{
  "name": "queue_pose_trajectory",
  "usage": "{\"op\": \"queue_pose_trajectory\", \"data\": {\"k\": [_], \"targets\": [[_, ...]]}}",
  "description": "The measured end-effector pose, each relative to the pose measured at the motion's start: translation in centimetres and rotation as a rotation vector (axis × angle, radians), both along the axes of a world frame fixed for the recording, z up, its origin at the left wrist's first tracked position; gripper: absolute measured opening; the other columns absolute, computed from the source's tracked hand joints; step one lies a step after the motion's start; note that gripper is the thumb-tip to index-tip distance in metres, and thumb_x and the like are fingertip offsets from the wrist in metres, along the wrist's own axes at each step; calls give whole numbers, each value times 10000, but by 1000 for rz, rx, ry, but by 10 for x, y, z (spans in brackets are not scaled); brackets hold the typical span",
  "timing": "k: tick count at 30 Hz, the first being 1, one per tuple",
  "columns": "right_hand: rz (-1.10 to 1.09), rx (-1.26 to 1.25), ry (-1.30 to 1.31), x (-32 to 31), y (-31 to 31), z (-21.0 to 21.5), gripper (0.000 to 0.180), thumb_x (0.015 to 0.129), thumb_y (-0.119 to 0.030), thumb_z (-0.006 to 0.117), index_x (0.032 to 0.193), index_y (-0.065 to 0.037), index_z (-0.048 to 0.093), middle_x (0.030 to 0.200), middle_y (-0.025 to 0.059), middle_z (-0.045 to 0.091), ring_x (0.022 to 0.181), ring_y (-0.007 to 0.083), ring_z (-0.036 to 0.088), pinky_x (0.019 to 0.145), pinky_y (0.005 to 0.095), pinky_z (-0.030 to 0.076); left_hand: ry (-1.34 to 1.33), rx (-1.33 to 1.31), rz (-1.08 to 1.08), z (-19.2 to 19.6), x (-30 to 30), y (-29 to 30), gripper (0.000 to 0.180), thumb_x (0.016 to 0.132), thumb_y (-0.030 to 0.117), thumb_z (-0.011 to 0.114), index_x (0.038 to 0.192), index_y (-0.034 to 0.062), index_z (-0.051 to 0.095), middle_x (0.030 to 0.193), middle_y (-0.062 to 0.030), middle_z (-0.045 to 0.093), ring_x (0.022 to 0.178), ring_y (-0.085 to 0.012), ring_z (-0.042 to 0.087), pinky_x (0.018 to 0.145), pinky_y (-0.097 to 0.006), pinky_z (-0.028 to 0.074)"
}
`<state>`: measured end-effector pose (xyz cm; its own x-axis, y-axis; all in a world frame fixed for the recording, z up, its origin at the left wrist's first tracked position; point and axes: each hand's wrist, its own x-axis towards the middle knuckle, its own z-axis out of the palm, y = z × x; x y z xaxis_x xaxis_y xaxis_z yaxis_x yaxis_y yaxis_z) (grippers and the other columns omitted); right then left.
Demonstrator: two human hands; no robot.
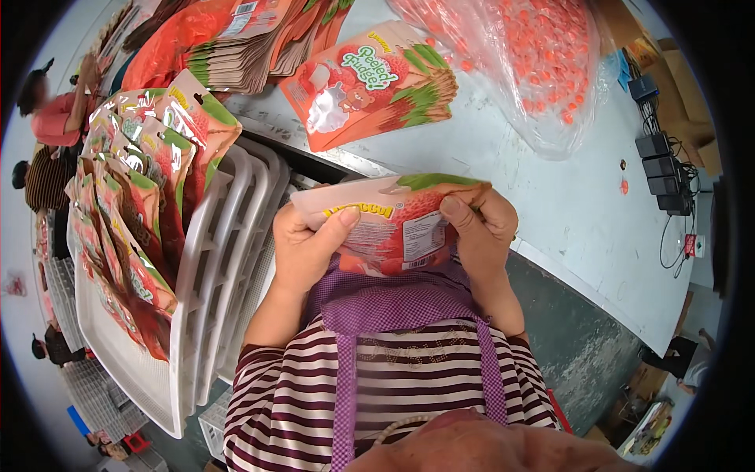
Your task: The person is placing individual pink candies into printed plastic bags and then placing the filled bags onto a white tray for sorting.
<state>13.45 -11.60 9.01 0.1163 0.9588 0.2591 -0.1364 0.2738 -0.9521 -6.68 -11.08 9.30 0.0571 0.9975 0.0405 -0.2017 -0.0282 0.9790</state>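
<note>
Between my two hands is a red and green foil pouch [421, 208] with strawberry pictures and a white label panel, held up in front of my purple apron. My left hand [307, 244] pinches its left end, thumb lying on the face of the pouch. At the other end my right hand [481, 232] grips the upper corner, thumb on top. Whether the pouch's mouth is open or sealed, I cannot tell. Just beyond it, a fanned stack of flat matching pouches [354, 98] lies on the table.
Upright pouches [130, 212] crowd a white plastic tray [118, 377] atop stacked trays at left. More flat pouches [228, 67] lie at the back of the pale table [582, 212]. A clear bag of small red wrapped pieces [543, 71] rests there. Black adapters [661, 169] line the right edge.
</note>
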Motion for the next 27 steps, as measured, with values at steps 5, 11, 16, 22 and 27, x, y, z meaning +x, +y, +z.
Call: {"op": "queue_pose_trajectory", "data": {"k": [5, 11, 16, 22, 27], "targets": [[20, -16, -68, 4, -4, 4, 92, 813, -28, 648, 865, 43, 622, 759, 63, 630, 676, 78, 544, 577, 213, 426, -104, -72, -122, 6, 2, 4, 189, 750, 42, 711, 911, -37, 652, 824, -55, 630, 744, -110, 587, 641, -226, 458], [312, 58, -45, 7, 8, 2, 158, 773, -82, 709, 856, 26, 629, 841, 74, 610, 696, 118, 539, 602, 236, 408, 210, 230, -203, 6, -9, 14, 118, 717, 25, 718, 819, -22, 684, 793, -67, 617, 701, -134, 556, 602, -250, 435], [312, 155, -121, 8, 12, -2, 167, 703, -28, 744, 851, -13, 667, 741, 20, 609, 640, 110, 536, 565, 225, 411, 309, 271, -217, 14, -5, 9, 147, 702, 34, 729, 842, 4, 699, 796, -64, 624, 706, -152, 569, 623, -265, 452], [253, 52, -151, 5, 11, -2, 129, 685, -12, 742, 789, -5, 667, 699, 50, 599, 618, 123, 528, 538, 242, 398, 259, 171, -257, 12, -8, 10, 214, 691, 73, 751, 864, -34, 687, 832, -83, 622, 750, -146, 581, 643, -252, 442], [266, 109, -149, -3, 10, -4, 76, 694, 31, 701, 730, -6, 645, 690, 69, 595, 615, 147, 534, 533, 255, 404, 285, 375, -266, 14, -14, 13, 150, 705, 37, 734, 841, -16, 699, 786, -77, 624, 705, -169, 577, 621, -268, 448]]}}
